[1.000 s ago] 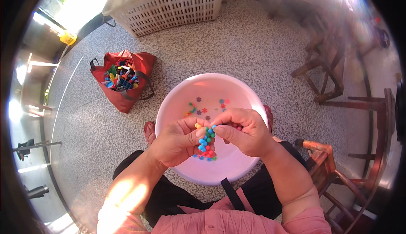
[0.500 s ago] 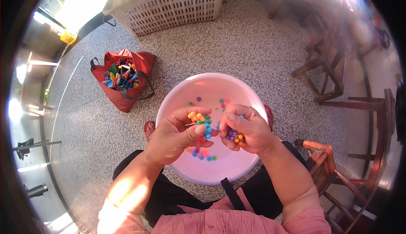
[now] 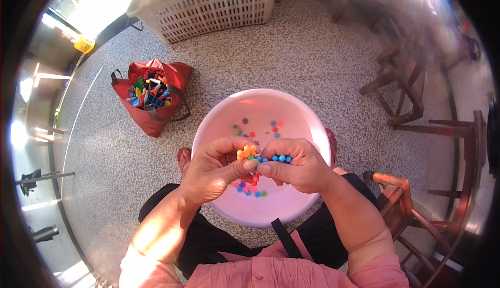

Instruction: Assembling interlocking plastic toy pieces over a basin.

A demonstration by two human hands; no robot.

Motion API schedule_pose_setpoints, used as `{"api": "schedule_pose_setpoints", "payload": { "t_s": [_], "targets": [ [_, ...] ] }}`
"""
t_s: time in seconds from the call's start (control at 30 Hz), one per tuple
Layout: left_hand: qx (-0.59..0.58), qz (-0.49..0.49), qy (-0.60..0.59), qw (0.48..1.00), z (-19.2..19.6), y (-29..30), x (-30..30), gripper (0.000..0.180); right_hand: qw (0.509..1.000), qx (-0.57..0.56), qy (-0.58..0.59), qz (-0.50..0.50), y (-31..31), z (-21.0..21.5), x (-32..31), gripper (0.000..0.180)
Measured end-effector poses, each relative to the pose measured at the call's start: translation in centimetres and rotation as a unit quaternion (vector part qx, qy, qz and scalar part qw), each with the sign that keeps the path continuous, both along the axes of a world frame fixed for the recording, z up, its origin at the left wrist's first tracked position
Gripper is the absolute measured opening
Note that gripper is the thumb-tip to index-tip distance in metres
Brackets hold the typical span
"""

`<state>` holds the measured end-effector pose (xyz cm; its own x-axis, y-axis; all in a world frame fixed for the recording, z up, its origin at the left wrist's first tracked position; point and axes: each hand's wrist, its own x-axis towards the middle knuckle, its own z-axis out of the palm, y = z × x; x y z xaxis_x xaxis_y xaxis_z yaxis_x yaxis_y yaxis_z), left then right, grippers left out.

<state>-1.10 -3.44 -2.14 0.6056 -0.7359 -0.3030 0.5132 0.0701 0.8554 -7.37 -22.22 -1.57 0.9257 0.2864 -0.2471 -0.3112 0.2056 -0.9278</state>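
Over the pink basin (image 3: 284, 207), my two hands meet fingertip to fingertip. My left hand (image 3: 208, 172) pinches a cluster of small round plastic beads (image 3: 246, 152), orange at the top, with green and red showing lower down. Between the thumb and fingers of my right hand (image 3: 306, 167) is a row of blue beads (image 3: 282, 158), whose left end touches the cluster at my left thumb. Where the two join is partly hidden by my thumbs. Small flower-shaped bead pieces (image 3: 258, 195) in several colours lie scattered on the basin floor.
A red bag (image 3: 152, 125) full of mixed plastic toy pieces stands to the left of the basin. Behind it is a large white slatted basket (image 3: 213, 14). Wooden chairs and stools (image 3: 396, 98) stand on the right, one chair (image 3: 393, 194) close by my right knee.
My right hand has moved left and turned against my left hand. The row of blue beads now shows in its fingers, while the purple and yellow beads seen there before are out of sight.
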Motion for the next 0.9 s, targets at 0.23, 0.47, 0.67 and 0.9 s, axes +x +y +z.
{"api": "schedule_pose_setpoints", "payload": {
  "t_s": [0.23, 0.47, 0.67, 0.9],
  "targets": [
    [-0.030, -0.024, 0.023, 0.999, 0.2, 0.0, 0.0, 0.020, 0.997, 0.076, 0.017, 0.013, -0.3, -0.7, 0.0, 0.016],
    [-0.127, -0.003, 0.180, 0.975, 0.5, 0.0, 0.9, 0.017, 0.986, 0.158, 0.031, -0.052, -0.5, -0.6, -0.1, 0.013],
    [-0.033, 0.030, 0.078, 0.996, 0.2, -0.4, -0.3, 0.022, 0.993, 0.009, -0.088, -0.078, 0.2, -0.6, -0.4, 0.012],
    [0.012, -0.011, 0.117, 0.993, 0.9, -0.3, 0.2, 0.021, 0.970, -0.113, -0.205, -0.067, 0.0, -0.5, 0.0, 0.012]
  ]
}}
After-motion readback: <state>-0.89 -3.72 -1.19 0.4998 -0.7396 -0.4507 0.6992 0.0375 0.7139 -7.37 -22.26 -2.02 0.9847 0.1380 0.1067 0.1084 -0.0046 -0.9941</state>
